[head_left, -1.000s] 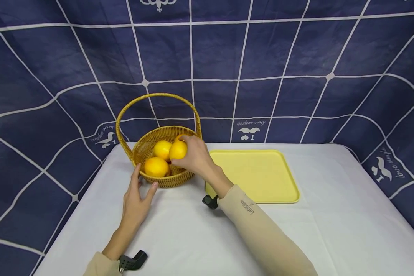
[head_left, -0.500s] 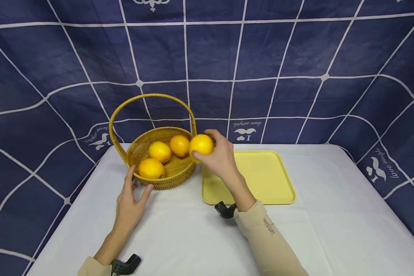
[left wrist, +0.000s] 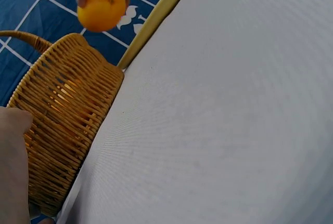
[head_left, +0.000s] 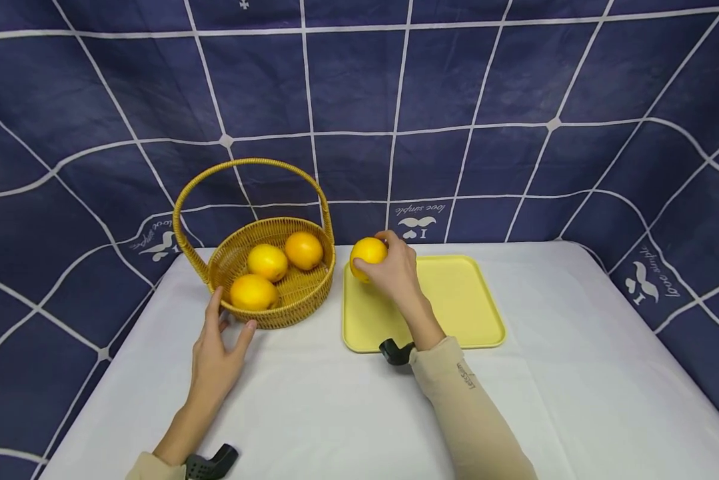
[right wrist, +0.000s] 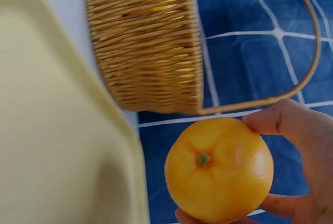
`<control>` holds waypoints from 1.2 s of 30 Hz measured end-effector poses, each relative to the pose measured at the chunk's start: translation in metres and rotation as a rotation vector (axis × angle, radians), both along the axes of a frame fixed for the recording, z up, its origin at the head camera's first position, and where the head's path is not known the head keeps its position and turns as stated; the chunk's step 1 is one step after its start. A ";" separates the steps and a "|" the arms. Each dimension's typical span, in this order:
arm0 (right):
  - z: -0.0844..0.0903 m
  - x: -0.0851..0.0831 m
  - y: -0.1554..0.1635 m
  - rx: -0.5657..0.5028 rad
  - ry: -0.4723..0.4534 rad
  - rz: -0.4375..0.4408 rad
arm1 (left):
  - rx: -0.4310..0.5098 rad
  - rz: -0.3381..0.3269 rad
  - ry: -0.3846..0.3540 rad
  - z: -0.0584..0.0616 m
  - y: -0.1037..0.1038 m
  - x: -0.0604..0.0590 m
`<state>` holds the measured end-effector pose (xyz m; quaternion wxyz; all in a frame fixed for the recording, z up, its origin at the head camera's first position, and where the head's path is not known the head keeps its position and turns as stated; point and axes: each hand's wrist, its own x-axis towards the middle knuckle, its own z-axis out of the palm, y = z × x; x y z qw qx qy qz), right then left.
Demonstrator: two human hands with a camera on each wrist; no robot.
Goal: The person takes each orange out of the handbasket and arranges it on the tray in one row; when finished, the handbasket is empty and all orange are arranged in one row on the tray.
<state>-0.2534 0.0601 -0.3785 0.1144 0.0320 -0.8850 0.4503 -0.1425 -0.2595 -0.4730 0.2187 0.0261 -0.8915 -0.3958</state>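
Fingers (head_left: 389,257) of my right hand (head_left: 395,273) curl around the orange (head_left: 368,257): firm, smooth, rollable; left hand (head_left: 215,357) spread against the basket (head_left: 275,317).

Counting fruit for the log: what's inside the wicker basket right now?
Three oranges lie inside the basket. A fourth orange is outside, held in the right hand over the yellow tray. The basket floor under the fruit is hidden.

Left hand (left wrist: 13,167) cropped; tray (right wrist: 47,146) blurred.
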 end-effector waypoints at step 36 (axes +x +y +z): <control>-0.035 -0.007 -0.015 0.107 -0.096 0.161 | -0.003 0.029 -0.005 0.002 0.001 -0.001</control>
